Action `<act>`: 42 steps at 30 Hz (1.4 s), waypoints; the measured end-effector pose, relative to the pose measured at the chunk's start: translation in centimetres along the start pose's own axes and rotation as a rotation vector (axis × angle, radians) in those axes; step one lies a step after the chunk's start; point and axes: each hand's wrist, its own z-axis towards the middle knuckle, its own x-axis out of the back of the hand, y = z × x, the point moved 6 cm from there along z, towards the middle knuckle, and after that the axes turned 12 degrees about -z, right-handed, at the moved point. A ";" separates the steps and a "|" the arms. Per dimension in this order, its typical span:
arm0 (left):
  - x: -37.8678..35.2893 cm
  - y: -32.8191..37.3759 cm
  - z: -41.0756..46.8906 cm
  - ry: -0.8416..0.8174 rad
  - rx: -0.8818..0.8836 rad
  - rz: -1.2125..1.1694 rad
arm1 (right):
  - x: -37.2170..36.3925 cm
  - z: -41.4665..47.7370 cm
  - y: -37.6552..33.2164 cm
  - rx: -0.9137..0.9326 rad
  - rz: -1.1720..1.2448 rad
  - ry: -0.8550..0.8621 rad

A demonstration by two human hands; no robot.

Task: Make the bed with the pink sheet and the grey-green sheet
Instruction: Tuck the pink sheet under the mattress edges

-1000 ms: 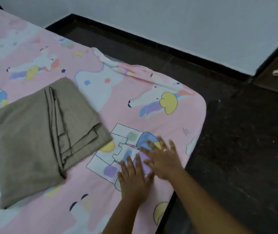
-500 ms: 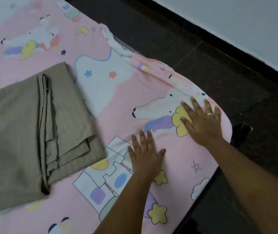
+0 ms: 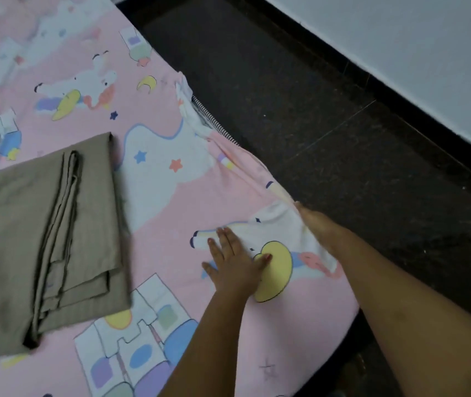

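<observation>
Cotton such as this pink sheet (image 3: 171, 202) looks light, soft and limp, so it will likely wrinkle and creep under any push. My guess is that it is best taken at its loose hem, up and to the right of the folded grey-green sheet (image 3: 28, 224), where it has ridden off the striped mattress piping (image 3: 214, 118), and drawn down over the side. The folded sheet lies untouched on top of the pink one and should lift easily by its layered edges. To its right the left hand (image 3: 234, 265) presses flat on the unicorn print, fingers straight and spread, gripping nothing. Farther right the right hand (image 3: 320, 227) is turned edge-on at the bed's side, fingers pointing along the hem; whether it pinches cloth I cannot tell. Half a second ago that hand lay flat on the unicorn and the left hand was by the castle print; both have since slid onward.
</observation>
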 end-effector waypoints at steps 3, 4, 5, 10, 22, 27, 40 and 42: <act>-0.8 2.2 0.0 0.076 0.081 -0.151 | 0.6 0.0 -0.5 0.070 -0.058 -0.047; -1.0 2.6 -0.1 0.093 0.086 -0.159 | 0.8 0.5 -0.6 0.100 -0.068 -0.021; -1.1 2.8 -0.2 0.104 0.082 -0.155 | 0.8 1.1 -0.5 0.110 -0.057 -0.005; -1.0 3.5 -0.7 0.115 0.069 -0.110 | 0.6 2.3 -0.2 -0.002 0.104 -0.057; 0.3 5.4 0.8 0.125 -0.024 -0.099 | 0.5 3.6 -3.2 0.133 0.064 -0.062; 0.9 5.8 1.1 0.089 -0.069 -0.127 | 4.6 3.9 -5.3 0.305 -0.189 0.291; 0.3 9.2 2.2 0.134 -0.187 0.065 | 11.8 7.4 0.3 0.206 -0.603 0.642; 0.0 10.0 2.2 0.133 -0.215 0.097 | 11.5 7.4 0.7 0.226 -0.664 0.627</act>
